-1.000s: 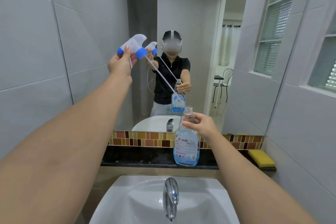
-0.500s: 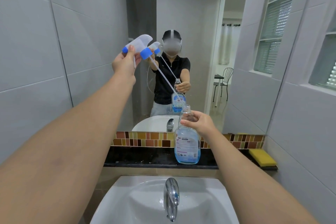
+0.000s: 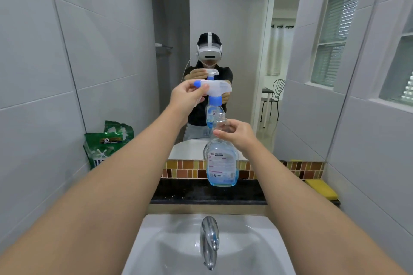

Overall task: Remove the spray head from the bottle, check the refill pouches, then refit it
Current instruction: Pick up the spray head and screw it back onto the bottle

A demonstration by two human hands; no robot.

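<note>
A clear bottle (image 3: pixel 221 163) with a little blue liquid stands on the black ledge (image 3: pixel 178 194) behind the sink. My right hand (image 3: pixel 239 135) grips its neck. My left hand (image 3: pixel 186 96) holds the white spray head (image 3: pixel 215 89) with its blue nozzle tip and blue collar. The head sits upright just above the bottle's open mouth, and its tube runs down into the neck. A green refill pouch (image 3: pixel 105 147) leans against the left wall tiles.
A white sink (image 3: pixel 257 250) with a chrome tap (image 3: pixel 209 241) lies right below me. A yellow sponge (image 3: pixel 321 188) rests on the right end of the ledge. The mirror (image 3: pixel 223 18) ahead shows a person with a headset holding the same bottle.
My left hand has brought the spray head down and to the right, from high on the left to just over the bottle's mouth. The tube has slid into the neck.
</note>
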